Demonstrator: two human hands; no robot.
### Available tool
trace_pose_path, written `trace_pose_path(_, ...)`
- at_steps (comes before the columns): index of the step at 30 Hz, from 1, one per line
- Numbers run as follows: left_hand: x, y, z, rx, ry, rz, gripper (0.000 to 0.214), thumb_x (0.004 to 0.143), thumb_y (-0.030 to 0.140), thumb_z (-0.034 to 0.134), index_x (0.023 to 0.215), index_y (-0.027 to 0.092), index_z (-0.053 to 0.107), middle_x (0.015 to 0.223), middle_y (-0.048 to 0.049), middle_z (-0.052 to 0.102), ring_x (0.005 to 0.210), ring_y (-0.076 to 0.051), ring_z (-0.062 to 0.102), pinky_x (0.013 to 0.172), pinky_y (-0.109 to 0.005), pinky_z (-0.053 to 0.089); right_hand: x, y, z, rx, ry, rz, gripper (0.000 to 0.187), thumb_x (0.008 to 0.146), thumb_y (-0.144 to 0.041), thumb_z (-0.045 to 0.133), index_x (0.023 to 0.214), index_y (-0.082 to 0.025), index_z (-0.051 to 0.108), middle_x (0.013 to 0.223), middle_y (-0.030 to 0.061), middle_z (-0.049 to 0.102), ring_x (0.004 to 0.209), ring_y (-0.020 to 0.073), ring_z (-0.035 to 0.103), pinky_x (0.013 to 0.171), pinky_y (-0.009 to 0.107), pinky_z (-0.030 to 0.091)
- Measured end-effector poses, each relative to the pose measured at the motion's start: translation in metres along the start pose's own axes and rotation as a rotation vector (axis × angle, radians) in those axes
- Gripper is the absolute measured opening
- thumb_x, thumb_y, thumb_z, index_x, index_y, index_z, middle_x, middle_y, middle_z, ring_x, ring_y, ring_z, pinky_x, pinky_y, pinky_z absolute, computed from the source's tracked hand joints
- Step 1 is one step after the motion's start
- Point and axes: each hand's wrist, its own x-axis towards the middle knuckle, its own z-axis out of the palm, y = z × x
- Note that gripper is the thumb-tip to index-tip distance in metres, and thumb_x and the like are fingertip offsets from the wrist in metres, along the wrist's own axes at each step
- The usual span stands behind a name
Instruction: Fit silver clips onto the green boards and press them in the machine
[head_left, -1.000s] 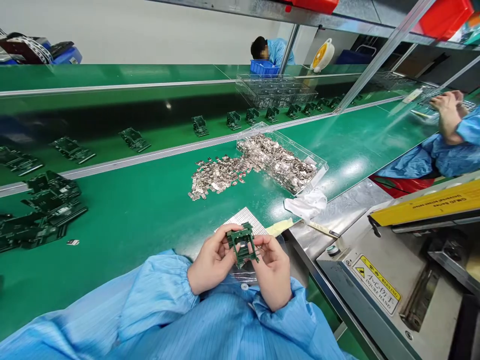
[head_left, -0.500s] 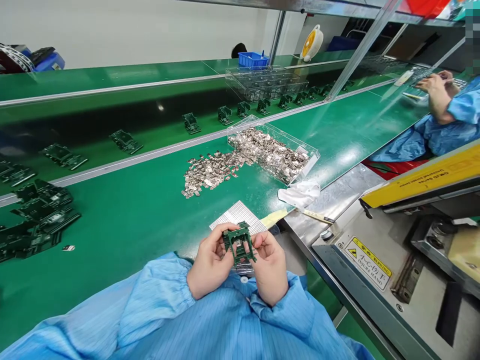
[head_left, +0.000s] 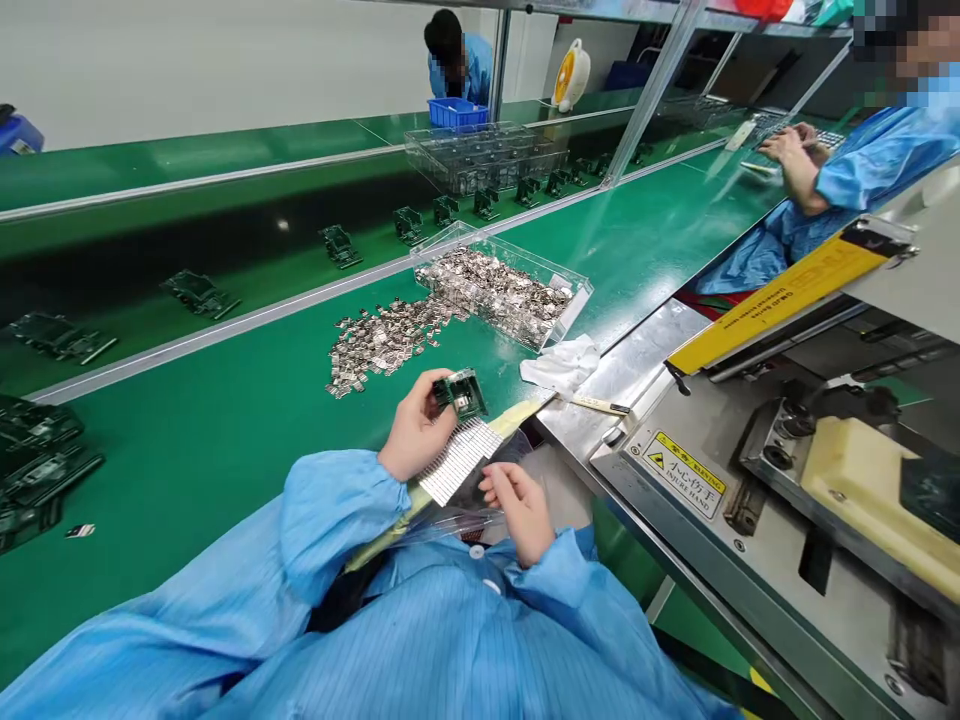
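My left hand is closed on a green plastic-like frame with a circuit board, raised above the bench. Under it lies a white gridded sheet, which looks like small stickers on a backing. Just off the sheet's lower right edge is my right hand, thumb and fingers drawn together in a pinch. Whatever may be between those fingertips is too small to make out. A yellow strip and clear plastic film show beneath the sheet, near my lap.
Small metal pieces spill from a clear tray. Several green assemblies line the conveyor; others are stacked at left. A white cloth, a knife-like tool and a machine are at right. Two co-workers sit beyond.
My right hand has let go of the green assembly and dropped toward my lap. The left hand has lifted the assembly up and left, baring more of the sheet. The view has swung right.
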Motion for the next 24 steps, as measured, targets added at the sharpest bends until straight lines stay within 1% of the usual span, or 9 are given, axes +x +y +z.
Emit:
trace_pose_path(3, 0.004, -0.006, 0.007, 0.054, -0.084, 0.017, 0.036, 0.079, 0.017, 0.059, 0.114, 0.018, 0.052, 0.095, -0.0027, 0.062, 0.081, -0.013, 0.06, 0.076, -0.024, 0.048, 0.011, 0.002, 0.013, -0.012, 0.016, -0.041, 0.042, 0.078, -0.059, 0.063, 0.07, -0.018, 0.062, 0.058, 0.0015, 0.061, 0.054, 0.0146, 0.055, 0.053, 0.026, 0.045)
trace_pose_path(5, 0.001, -0.007, 0.009, 0.071, -0.086, 0.025, 0.039, 0.079, 0.016, 0.058, 0.117, 0.019, 0.052, 0.095, -0.0022, 0.062, 0.08, -0.013, 0.06, 0.073, -0.023, 0.048, 0.016, 0.003, 0.021, -0.029, 0.052, -0.067, 0.043, 0.08, -0.058, 0.061, 0.062, -0.019, 0.056, 0.051, -0.0008, 0.055, 0.048, 0.013, 0.049, 0.049, 0.025, 0.041)
trace_pose_path(8, -0.002, -0.008, 0.008, 0.072, -0.078, 0.02, 0.04, 0.08, 0.016, 0.058, 0.119, 0.019, 0.051, 0.094, -0.002, 0.063, 0.078, -0.013, 0.06, 0.07, -0.021, 0.047, 0.018, 0.008, 0.025, -0.067, 0.095, -0.114, 0.044, 0.085, -0.057, 0.054, 0.062, -0.02, 0.054, 0.049, -0.0019, 0.051, 0.047, 0.0128, 0.046, 0.049, 0.025, 0.038)
trace_pose_path(11, -0.002, -0.008, 0.007, 0.065, -0.092, 0.023, 0.039, 0.08, 0.015, 0.058, 0.118, 0.02, 0.052, 0.098, -0.0026, 0.063, 0.081, -0.013, 0.061, 0.072, -0.022, 0.047, 0.017, 0.016, 0.025, -0.128, 0.124, -0.181, 0.044, 0.088, -0.056, 0.048, 0.063, -0.021, 0.052, 0.052, -0.002, 0.05, 0.051, 0.0141, 0.047, 0.053, 0.027, 0.038)
trace_pose_path(14, 0.0, -0.006, 0.007, 0.072, -0.1, 0.02, 0.039, 0.08, 0.013, 0.057, 0.117, 0.02, 0.052, 0.098, -0.0024, 0.063, 0.082, -0.013, 0.06, 0.074, -0.022, 0.047, 0.016, 0.021, 0.021, -0.207, 0.126, -0.243, 0.04, 0.091, -0.051, 0.045, 0.064, -0.022, 0.05, 0.054, -0.0017, 0.05, 0.054, 0.015, 0.048, 0.056, 0.028, 0.037)
trace_pose_path(17, 0.002, -0.002, 0.007, 0.08, -0.155, 0.018, 0.037, 0.08, 0.013, 0.056, 0.116, 0.02, 0.053, 0.095, -0.0021, 0.064, 0.079, -0.013, 0.06, 0.071, -0.022, 0.047, 0.014, 0.021, 0.014, -0.278, 0.09, -0.285, 0.035, 0.091, -0.044, 0.047, 0.065, -0.022, 0.052, 0.057, -0.0005, 0.053, 0.056, 0.0159, 0.05, 0.057, 0.029, 0.037)
trace_pose_path(20, 0.006, 0.001, 0.008, 0.08, -0.226, 0.01, 0.036, 0.08, 0.015, 0.058, 0.116, 0.019, 0.055, 0.092, -0.0022, 0.064, 0.073, -0.012, 0.058, 0.067, -0.022, 0.047, 0.014, 0.021, 0.005, -0.326, 0.023, -0.308, 0.032, 0.088, -0.043, 0.05, 0.064, -0.022, 0.055, 0.06, 0.0014, 0.056, 0.059, 0.0174, 0.052, 0.061, 0.03, 0.041)
trace_pose_path(22, 0.008, 0.001, 0.009, 0.084, -0.242, 0.003, 0.036, 0.079, 0.016, 0.059, 0.115, 0.019, 0.056, 0.09, -0.002, 0.064, 0.07, -0.012, 0.057, 0.065, -0.021, 0.046, 0.016, 0.023, -0.001, -0.347, -0.035, -0.3, 0.032, 0.085, -0.043, 0.053, 0.061, -0.022, 0.058, 0.062, 0.0028, 0.059, 0.062, 0.0186, 0.055, 0.063, 0.031, 0.043)
trace_pose_path(24, 0.01, -0.002, 0.01, 0.072, -0.232, 0.004, 0.037, 0.079, 0.016, 0.059, 0.116, 0.019, 0.055, 0.09, -0.0018, 0.063, 0.07, -0.012, 0.057, 0.065, -0.021, 0.047, 0.019, 0.027, -0.004, -0.361, -0.102, -0.263, 0.031, 0.084, -0.041, 0.055, 0.06, -0.022, 0.061, 0.061, 0.0033, 0.062, 0.061, 0.0187, 0.058, 0.062, 0.031, 0.045)
